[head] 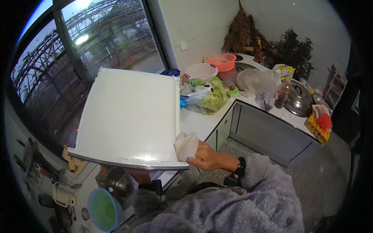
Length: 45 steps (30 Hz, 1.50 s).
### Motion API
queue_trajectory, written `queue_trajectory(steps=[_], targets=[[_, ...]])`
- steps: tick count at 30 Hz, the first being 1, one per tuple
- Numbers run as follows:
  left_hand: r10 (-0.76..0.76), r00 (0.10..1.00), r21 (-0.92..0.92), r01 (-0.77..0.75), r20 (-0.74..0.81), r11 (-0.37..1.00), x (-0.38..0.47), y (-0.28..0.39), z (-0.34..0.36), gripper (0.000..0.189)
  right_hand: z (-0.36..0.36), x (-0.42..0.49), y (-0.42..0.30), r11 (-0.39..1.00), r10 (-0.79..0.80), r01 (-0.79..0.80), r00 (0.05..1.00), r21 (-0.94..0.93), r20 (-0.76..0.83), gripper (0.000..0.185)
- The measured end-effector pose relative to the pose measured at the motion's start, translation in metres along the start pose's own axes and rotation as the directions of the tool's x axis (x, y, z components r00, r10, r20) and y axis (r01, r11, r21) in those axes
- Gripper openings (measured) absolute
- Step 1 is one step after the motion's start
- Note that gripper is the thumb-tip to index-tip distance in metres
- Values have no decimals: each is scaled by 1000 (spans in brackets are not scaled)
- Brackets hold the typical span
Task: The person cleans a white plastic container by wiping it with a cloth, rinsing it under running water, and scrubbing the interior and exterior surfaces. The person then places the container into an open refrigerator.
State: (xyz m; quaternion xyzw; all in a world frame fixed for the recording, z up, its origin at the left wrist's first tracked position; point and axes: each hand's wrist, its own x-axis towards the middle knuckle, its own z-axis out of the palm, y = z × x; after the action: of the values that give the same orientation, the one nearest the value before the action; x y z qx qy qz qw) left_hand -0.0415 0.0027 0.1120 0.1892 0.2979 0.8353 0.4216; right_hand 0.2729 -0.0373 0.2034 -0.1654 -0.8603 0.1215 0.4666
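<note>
In front of me is a large white plastic panel (131,116), perhaps the underside of a drawer, with raised side edges and a slotted, dark-edged front lip. My right hand (205,157) pinches a crumpled white cloth (187,145) against its near right corner. My left hand (139,176) reaches beneath the front lip; only its wrist end shows, and the fingers are hidden. Below the panel, a metal pot or basin (118,182) is partly covered. A blue basin with a green inside (102,209) stands lower left.
The white counter (195,122) turns a corner to the right. On it are bagged leafy vegetables (211,99), an orange basin (223,61), a plastic bag (256,81), a bottle (282,94) and a metal lid (298,99). Knives (32,157) hang at left, beside the window (113,38).
</note>
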Motion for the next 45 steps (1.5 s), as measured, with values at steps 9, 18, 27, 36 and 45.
queue_trajectory(steps=[9, 18, 27, 36, 45], targets=[[138, 987, 50, -134, -86, 990, -1, -9, 2, 69, -35, 32, 2, 538, 642, -485, 766, 690, 37, 39], [13, 998, -142, -4, 68, 990, -11, -12, 12, 68, 31, 117, -44, 973, -203, 216, 968, -78, 145, 55], [-650, 760, -829, 364, 1, 425, 12, 9, 19, 71, 16, 87, -43, 965, -207, 257, 874, -58, 439, 59], [-147, 979, -221, 114, -138, 969, 12, 5, 30, 75, -16, -60, -22, 893, 448, -434, 882, -121, 145, 43], [81, 977, 33, -76, -195, 997, 15, 2, 22, 54, -15, 12, -20, 985, 155, -134, 964, -109, 214, 40]])
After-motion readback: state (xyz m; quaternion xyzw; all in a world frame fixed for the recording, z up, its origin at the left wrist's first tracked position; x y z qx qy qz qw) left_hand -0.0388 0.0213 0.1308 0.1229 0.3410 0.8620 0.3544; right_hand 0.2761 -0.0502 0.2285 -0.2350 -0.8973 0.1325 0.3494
